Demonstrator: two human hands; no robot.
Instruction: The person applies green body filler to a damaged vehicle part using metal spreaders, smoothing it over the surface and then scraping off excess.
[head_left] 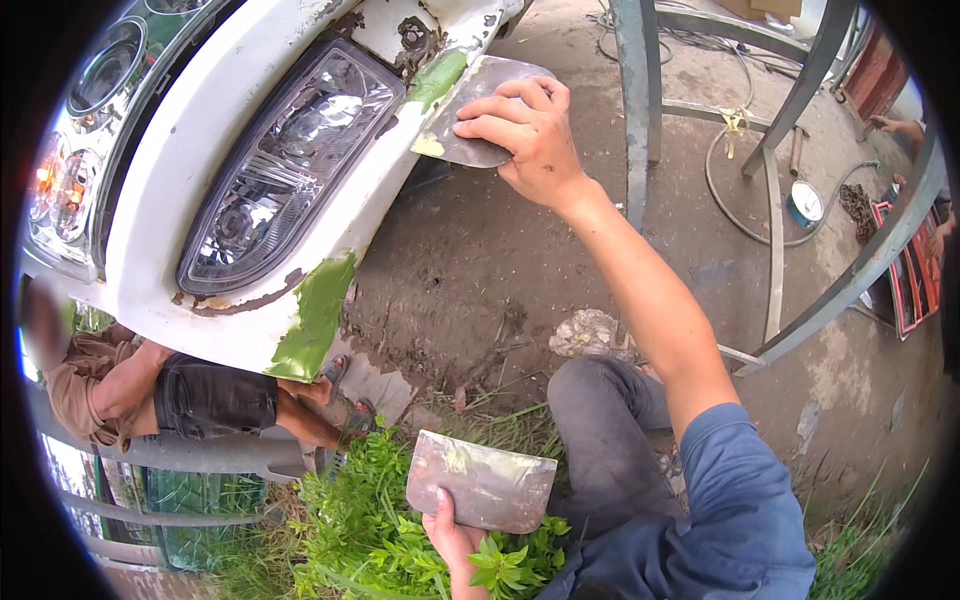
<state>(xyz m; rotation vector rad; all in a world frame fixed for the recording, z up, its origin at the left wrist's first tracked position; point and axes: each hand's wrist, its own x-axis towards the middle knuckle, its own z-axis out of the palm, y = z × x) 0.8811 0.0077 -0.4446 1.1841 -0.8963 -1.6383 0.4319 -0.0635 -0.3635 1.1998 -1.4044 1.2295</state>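
My right hand (535, 130) grips a flat metal putty spreader (490, 85), its edge against the rim of a white vehicle bumper (150, 225). Pale yellow-green putty shows at the spreader's lower corner. Beside it lies a smear of green putty (437, 80) on the bumper, and a larger green patch (318, 312) covers the lower corner. A clear lamp (295, 165) is set into the bumper, with chipped, rusty-looking paint around it. Low in front of me, my left hand (455, 542) holds a second metal spreader (490, 487), thumb on top; its face carries yellowish smears.
Another person (110, 395) is at the left, behind the bumper. A curved metal frame (775, 240) stands at the right, with a hose, a hammer (796, 150), a paint bucket (805, 203) and a red-framed part (905, 270) nearby. Leafy plants (385, 520) grow around my left hand.
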